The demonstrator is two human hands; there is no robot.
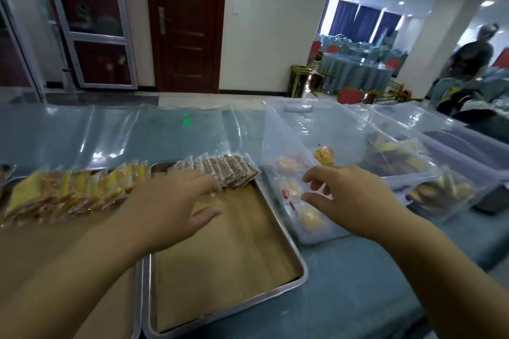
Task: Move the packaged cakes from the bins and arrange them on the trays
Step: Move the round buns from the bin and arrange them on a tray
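A metal tray (297,270) lined with brown paper lies in front of me. A row of brown packaged cakes (228,170) stands along its far edge. My left hand (176,201) hovers over the tray with fingers spread, its fingertips at the near side of that row. My right hand (347,198) reaches over the near wall of a clear plastic bin (289,124), fingers loosely spread and holding nothing. Round yellow packaged cakes (308,217) lie inside that bin. Another tray at the left carries yellow packaged cakes (71,192).
Two more clear bins (429,162) with darker packaged cakes stand to the right. The long table has a blue cloth under clear plastic sheeting (110,135). A person (468,60) stands at the far right among banquet tables and chairs.
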